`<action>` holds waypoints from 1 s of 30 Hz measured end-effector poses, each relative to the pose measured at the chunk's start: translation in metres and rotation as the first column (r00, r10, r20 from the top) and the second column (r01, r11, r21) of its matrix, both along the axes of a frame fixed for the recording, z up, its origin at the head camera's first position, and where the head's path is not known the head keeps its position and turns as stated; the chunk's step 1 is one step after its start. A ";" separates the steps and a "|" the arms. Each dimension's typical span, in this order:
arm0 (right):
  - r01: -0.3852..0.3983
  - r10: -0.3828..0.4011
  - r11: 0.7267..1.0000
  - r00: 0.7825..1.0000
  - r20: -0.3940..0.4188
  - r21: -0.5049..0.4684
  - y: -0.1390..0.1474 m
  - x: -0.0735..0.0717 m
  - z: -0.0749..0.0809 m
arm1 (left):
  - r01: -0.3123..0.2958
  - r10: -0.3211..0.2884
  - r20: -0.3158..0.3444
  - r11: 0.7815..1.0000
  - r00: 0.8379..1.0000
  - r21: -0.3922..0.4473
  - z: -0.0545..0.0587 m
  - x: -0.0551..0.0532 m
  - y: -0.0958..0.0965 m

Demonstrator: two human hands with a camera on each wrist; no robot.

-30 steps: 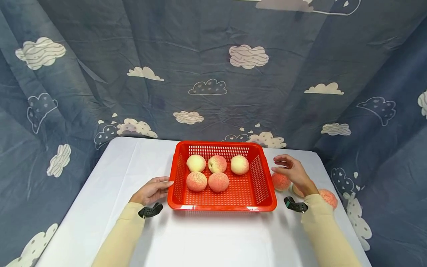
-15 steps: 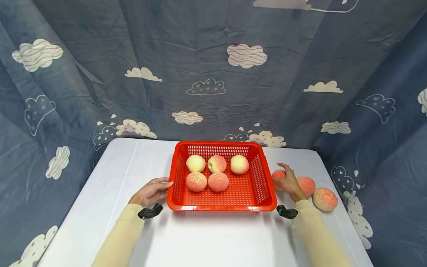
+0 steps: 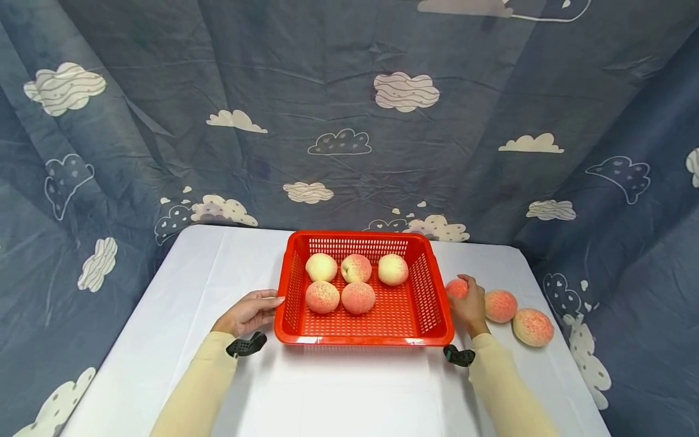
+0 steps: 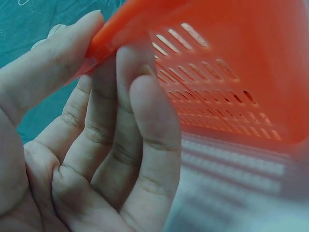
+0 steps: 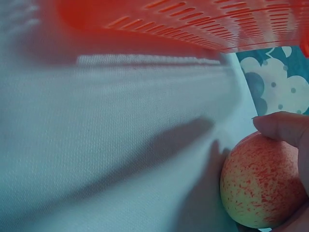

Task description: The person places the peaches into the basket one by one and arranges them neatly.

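A red plastic basket (image 3: 363, 340) with slotted walls stands mid-table and holds several peaches, such as a reddish peach (image 3: 358, 298) and a pale yellow peach (image 3: 321, 267). My left hand (image 3: 252, 312) pinches the basket's left rim, thumb above and fingers curled beneath, as the left wrist view shows. Just outside the basket's right wall, my right hand (image 3: 469, 306) grips another peach (image 5: 258, 181), speckled red over yellow. Part of that peach is hidden by the fingers and palm. In the head view, only its top left shows.
To the right of my right hand, a red-blushed peach (image 3: 500, 305) and a second peach (image 3: 533, 327) lie on the white-covered table (image 3: 360, 394). A dark curtain (image 3: 338, 91) with cloud prints hangs behind the table and along its sides.
My right hand has moved left and down from above the loose peaches and has closed round the one nearest the basket. The left hand and basket have stayed put.
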State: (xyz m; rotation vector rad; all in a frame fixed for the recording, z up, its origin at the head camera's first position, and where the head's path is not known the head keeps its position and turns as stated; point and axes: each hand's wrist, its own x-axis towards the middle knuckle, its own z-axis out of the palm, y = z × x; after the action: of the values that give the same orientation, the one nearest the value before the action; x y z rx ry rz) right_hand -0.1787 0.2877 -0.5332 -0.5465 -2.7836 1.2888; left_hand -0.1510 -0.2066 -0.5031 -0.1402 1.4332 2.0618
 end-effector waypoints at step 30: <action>0.052 -0.052 0.993 0.999 0.001 -0.108 0.006 0.008 0.052 | -0.008 0.008 -0.006 0.999 1.000 -0.032 -0.001 0.002 0.001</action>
State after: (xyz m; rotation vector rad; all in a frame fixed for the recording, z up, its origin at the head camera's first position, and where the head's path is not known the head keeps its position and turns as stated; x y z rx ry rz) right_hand -0.1703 0.2939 -0.4809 -0.6184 -2.6909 1.4347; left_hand -0.1493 -0.2054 -0.5042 -0.1533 1.4716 2.0485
